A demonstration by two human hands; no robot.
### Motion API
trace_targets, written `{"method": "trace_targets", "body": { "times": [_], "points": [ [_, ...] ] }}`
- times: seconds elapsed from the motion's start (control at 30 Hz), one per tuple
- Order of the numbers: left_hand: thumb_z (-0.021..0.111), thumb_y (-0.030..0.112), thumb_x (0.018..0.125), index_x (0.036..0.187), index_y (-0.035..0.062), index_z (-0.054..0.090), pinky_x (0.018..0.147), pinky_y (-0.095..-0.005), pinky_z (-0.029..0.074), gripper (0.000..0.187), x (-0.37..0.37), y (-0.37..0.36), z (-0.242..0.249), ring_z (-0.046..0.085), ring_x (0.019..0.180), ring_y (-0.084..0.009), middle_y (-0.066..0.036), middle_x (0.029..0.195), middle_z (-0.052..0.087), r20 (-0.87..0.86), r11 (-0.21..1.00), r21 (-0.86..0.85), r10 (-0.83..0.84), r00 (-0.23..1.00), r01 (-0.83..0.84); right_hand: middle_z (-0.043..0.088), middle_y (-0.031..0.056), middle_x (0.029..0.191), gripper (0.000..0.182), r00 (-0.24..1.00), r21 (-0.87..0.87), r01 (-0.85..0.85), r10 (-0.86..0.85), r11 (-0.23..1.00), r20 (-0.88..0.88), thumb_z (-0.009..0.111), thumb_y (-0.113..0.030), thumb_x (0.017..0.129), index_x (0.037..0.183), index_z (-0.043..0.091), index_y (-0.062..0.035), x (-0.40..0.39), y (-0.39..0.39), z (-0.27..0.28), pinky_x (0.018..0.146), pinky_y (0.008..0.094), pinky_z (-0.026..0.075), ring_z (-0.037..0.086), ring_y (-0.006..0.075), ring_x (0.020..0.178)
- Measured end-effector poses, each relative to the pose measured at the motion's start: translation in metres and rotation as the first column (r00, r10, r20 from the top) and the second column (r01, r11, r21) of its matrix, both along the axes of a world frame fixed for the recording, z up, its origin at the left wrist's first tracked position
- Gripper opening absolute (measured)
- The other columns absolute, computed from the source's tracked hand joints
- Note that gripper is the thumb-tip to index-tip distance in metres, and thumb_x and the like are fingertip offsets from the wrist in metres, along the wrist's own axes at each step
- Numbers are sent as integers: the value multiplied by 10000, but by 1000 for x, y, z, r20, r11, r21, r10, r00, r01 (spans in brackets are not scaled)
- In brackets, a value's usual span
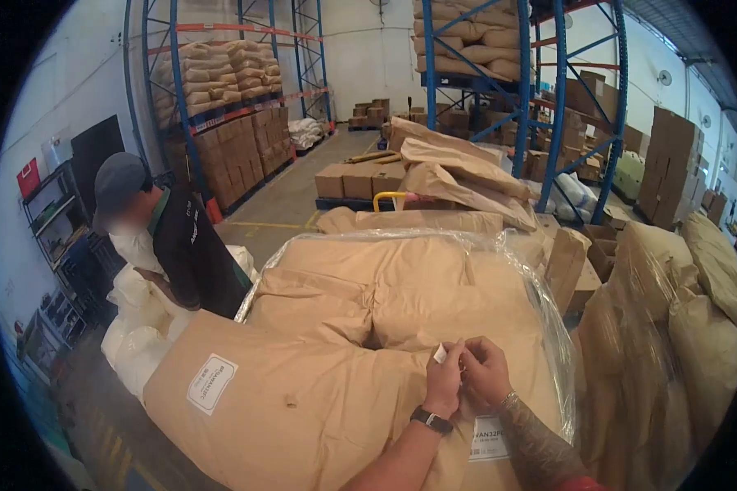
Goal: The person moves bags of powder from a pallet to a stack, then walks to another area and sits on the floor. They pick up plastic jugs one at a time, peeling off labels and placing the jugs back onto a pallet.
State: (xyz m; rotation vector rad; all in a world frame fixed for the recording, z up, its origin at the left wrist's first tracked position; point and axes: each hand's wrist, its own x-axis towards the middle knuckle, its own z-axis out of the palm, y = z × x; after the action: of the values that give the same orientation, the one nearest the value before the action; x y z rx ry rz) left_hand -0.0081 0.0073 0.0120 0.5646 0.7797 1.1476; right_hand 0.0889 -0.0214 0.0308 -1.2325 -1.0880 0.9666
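My left hand [445, 379], with a black watch on its wrist, is closed in a pinch; a small white scrap [440, 354] pokes out at its fingertips. Pressed up against it, my right hand [486, 372] has its fingers closed too, and whatever is between them is too small to make out. Both hands are just above large brown paper sacks [303, 372] stacked in front of me. One sack carries a printed white label [213, 384] on the left. A second label [489, 440] lies partly behind my right forearm.
Clear plastic wrap [549, 319] edges the stack. To the left a person [192, 245] in a cap and dark shirt stands beside white sacks [135, 319]. More brown sacks [639, 335] stand at the right. Blue racks [561, 106], cartons [360, 180] and a yellow handle [389, 196] are beyond.
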Motion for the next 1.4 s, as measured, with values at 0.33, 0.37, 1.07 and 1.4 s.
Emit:
{"method": "trace_targets", "body": {
  "times": [0.33,0.37,1.07,1.4],
  "points": [
    [659,228,999,820,171,599,647,-270,445,197,-4,-2,8,550,728,-64,76,776,564,73,1000,-18,22,997,-21,732,44,884,209,996,66,-75,72,995,45,685,-154,997,1117,657,14,1,1,-9,643,233,530,667,82,743],
    [662,231,997,815,174,595,640,-269,437,202,-5,-2,8,541,722,-61,80,771,556,68,1000,-24,18,998,-16,731,41,883,207,996,67,-75,72,995,53,684,-152,997,1118,657,14,2,1,-10,648,235,531,666,81,745],
    [688,209,995,885,146,612,647,-245,449,148,1,0,0,552,744,-58,67,814,592,67,998,31,47,997,-49,725,77,989,162,995,112,-103,102,988,18,639,-68,1001,1128,628,31,1,1,-11,696,266,577,692,116,815],
    [690,232,1003,922,147,614,650,-245,458,140,3,-1,-4,555,754,-59,66,826,594,36,998,47,39,999,-41,736,75,1057,152,993,96,-115,117,989,-10,621,-53,1004,1131,625,31,4,1,-11,707,260,574,684,105,835]
  ]
}}
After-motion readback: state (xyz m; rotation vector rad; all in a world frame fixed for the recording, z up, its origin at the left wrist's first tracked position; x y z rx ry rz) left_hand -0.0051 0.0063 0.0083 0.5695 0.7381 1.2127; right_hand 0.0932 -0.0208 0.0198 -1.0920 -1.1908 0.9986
